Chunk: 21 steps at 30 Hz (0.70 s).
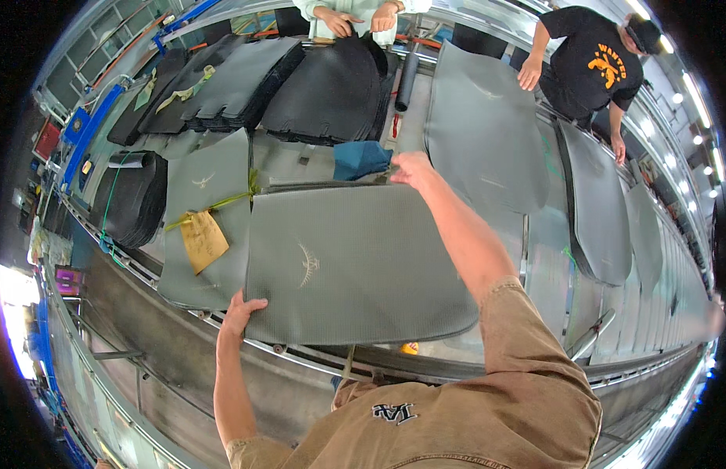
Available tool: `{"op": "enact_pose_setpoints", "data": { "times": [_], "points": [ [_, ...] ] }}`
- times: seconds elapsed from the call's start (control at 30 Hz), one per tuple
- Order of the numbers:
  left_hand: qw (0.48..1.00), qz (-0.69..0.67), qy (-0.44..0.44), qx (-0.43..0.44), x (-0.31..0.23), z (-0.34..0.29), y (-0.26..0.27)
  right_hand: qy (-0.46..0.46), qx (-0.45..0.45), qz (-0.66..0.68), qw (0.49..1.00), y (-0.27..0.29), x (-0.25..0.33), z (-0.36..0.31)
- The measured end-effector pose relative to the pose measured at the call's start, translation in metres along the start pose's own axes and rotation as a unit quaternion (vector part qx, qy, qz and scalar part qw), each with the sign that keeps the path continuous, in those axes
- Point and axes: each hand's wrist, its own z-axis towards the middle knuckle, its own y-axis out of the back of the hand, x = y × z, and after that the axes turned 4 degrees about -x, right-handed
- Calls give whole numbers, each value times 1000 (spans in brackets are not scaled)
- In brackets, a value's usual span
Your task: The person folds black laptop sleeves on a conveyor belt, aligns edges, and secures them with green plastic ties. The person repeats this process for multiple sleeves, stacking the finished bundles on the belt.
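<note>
A stack of grey, finely textured foam-like sheets point(355, 258) with rounded right corners lies in front of me, a pale emblem near its left end. My left hand point(239, 314) grips its near left corner, thumb on top and the other fingers mostly hidden. Past the far edge, my right hand point(412, 169) is closed at the right end of a crumpled blue cloth point(361, 160) and appears to pinch it. Left of the stack, another grey sheet pile point(203, 180) is tied with a yellow-green strap point(222, 202) and carries a yellow paper tag point(203, 241).
Black sheet stacks point(324, 98) stand at the back, where a person in a light top point(359, 19) has both hands on one. A person in a black shirt point(590, 55) touches a large grey sheet point(488, 133) at right. A metal rail point(316, 356) edges the table.
</note>
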Motion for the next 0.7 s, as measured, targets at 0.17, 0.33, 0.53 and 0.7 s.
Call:
{"op": "enact_pose_setpoints", "data": {
  "times": [0.17,0.33,0.53,0.7],
  "points": [
    [1000,-4,-4,-6,-27,-20,-8,-87,13,-237,968,-51,-18,49],
    [1000,6,9,-8,-3,9,-6,-3,-16,-248,969,-42,-56,102],
    [998,-57,27,-8,-20,-11,-8,-82,135,31,987,-53,-3,40],
    [999,-51,-5,-2,-20,-9,-9,2,109,98,989,-30,24,49]
  ]
}}
